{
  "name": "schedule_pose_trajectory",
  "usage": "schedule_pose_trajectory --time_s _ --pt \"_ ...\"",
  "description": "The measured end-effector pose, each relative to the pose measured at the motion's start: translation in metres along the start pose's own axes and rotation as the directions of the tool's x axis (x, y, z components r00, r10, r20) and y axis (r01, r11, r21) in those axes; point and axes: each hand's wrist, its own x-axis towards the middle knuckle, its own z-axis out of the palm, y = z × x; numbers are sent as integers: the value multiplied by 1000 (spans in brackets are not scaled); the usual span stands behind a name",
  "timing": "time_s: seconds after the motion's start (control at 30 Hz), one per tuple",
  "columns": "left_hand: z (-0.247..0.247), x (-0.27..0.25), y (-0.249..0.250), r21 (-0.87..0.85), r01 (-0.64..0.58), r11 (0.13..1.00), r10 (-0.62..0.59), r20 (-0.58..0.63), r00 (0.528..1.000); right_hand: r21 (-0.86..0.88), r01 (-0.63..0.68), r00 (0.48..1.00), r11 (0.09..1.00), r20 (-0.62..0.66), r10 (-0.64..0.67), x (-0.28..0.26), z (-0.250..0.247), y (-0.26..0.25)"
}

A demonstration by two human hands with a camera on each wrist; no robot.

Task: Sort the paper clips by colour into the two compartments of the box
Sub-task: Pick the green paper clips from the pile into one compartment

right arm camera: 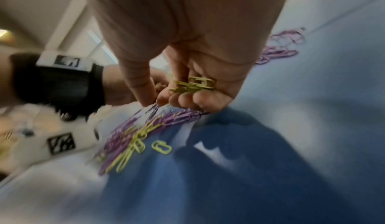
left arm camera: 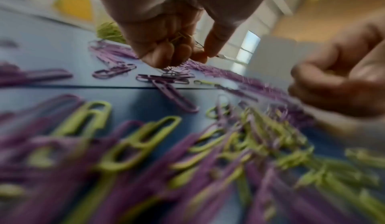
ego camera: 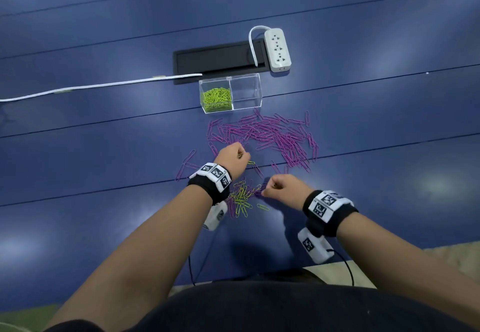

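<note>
A clear two-compartment box [ego camera: 256,85] stands beyond the clips. Its left compartment holds green paper clips [ego camera: 217,99] and its right one is bare. A wide spread of purple clips [ego camera: 265,134] lies in front of it. Nearer to me is a small mixed heap of green and purple clips [ego camera: 242,196]. My left hand [ego camera: 242,156] hovers past that heap, its fingers curled round a few green clips [left arm camera: 179,37]. My right hand [ego camera: 266,188] is at the heap's right edge. It cups green clips [right arm camera: 193,84] in the palm, with its thumb and forefinger tips down among the clips.
A white power strip [ego camera: 277,49] and a black cable hatch [ego camera: 218,60] lie behind the box. A white cable [ego camera: 104,86] runs off to the left. The blue table [ego camera: 389,175] ends close to my body.
</note>
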Motion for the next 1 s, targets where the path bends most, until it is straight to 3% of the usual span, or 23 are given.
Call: schedule_pose_trajectory --time_s 0.07,0.17,0.43,0.6,0.7,0.83,0.93,1.0 --pt "1 0 -1 221 -109 969 105 32 994 -205 52 998 977 -24 -58 -6 6 0" --pt "2 1 -3 328 -209 921 199 64 978 -348 79 994 934 -43 -101 -10 15 4" --pt "9 3 -8 480 -311 820 244 198 949 -453 95 995 886 11 -101 -9 32 7" --pt "6 4 -7 455 -262 851 188 203 961 -465 132 991 875 78 -108 -7 35 1" --pt "5 4 -5 442 -244 863 162 216 963 -371 123 992 921 60 -109 -6 26 -7" --pt "3 7 -3 444 -227 867 123 251 960 -212 64 992 975 -98 -86 12 -8 -25" --pt "5 9 -1 485 -217 847 92 269 959 0 78 989 997 -130 -78 33 -44 -48" --pt "7 8 -2 547 -207 811 70 261 963 52 96 986 994 -144 -88 44 -65 -68"
